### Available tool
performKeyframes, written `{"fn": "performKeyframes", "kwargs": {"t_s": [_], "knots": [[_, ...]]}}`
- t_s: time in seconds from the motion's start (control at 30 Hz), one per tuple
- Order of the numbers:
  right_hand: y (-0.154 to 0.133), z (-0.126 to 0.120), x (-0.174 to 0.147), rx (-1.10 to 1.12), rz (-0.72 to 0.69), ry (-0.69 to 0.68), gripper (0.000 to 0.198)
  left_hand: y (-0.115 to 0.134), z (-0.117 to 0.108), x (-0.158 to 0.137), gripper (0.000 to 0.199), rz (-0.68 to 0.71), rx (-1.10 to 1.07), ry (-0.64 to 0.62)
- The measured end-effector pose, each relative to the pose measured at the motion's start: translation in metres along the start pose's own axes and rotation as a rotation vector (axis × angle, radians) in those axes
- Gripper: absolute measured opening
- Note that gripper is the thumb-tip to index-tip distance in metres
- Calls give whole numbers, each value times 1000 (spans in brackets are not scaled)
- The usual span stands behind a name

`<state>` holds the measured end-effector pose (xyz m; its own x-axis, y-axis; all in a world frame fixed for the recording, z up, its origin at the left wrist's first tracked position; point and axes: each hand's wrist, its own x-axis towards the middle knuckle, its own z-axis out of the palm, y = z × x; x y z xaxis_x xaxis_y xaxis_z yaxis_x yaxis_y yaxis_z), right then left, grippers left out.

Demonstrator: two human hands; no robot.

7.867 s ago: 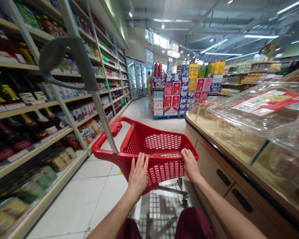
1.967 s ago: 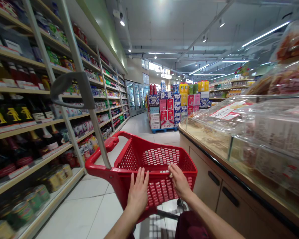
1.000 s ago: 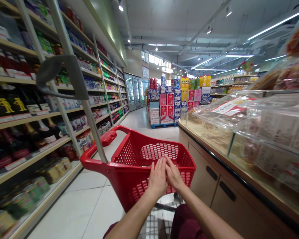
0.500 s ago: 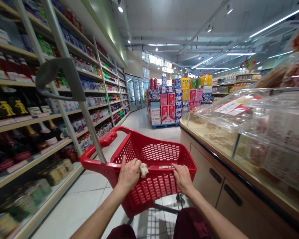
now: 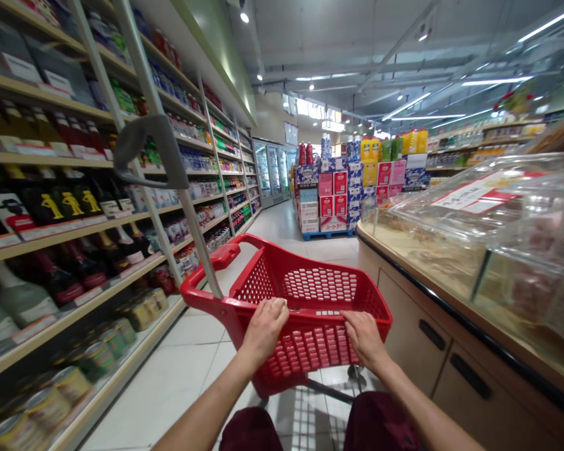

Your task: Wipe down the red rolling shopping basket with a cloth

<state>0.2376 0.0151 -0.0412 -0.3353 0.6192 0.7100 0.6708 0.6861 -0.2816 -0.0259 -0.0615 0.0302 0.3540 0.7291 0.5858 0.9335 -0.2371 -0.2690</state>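
Turned a little leftward since half a second ago, with the red shopping cart point(image 5: 310, 357) now further right near the centre of the frame and pale glass bottles point(image 5: 21, 291) newly in view at lower left. Has the left hand point(image 5: 264, 327) on the cart's near rim point(image 5: 313, 318), fingers bent and pressed together; cannot tell whether still pinching the crumpled cream cloth seen there half a second ago. Keeps the right hand point(image 5: 365, 338) on the same rim near its right end, as before, fingers close together and slightly bent; cannot tell whether gripping or merely resting.

Shows maroon-clad knees point(image 5: 378, 423) at bottom centre, white floor tiles point(image 5: 188, 347) at lower left. Crossing the upper left in front of the shelves point(image 5: 32, 159), a silver pole point(image 5: 200, 241) with a grey loop handle point(image 5: 172, 156), hiding part of the stock. Standing ahead in upper centre, stacked cartons point(image 5: 333, 194) on a blue pallet point(image 5: 329, 235). Closing off the right side, a wooden counter point(image 5: 407, 300) bearing clear plastic packages point(image 5: 427, 219).

Can make out, at left, yellow figures on dark bottles point(image 5: 70, 203) and a black-hatted figure on a bottle label point(image 5: 9, 210). Can see a red-and-white label point(image 5: 484, 195) at right, in lettering too blurred to read. Cannot read the shelf tags point(image 5: 88, 295) or the cans point(image 5: 70, 383) at lower left.
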Motion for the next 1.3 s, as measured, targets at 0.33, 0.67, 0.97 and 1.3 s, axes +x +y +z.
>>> {"fn": "performKeyframes", "kwargs": {"t_s": [0.33, 0.67, 0.97, 1.3], "knots": [[0, 3, 2, -46, -15, -9, 29, 20, 12, 15, 31, 91, -19, 18], [-5, 10, 3, -82, 14, -9, 28, -4, 5, -9, 42, -97, 188, 130], [3, 9, 8, -83, 55, -31, 27, -33, -15, -1, 37, -111, 195, 111], [1, -1, 15, -5, 125, -32, 31, -33, -11, -3, 40, -60, 149, 89]]}}
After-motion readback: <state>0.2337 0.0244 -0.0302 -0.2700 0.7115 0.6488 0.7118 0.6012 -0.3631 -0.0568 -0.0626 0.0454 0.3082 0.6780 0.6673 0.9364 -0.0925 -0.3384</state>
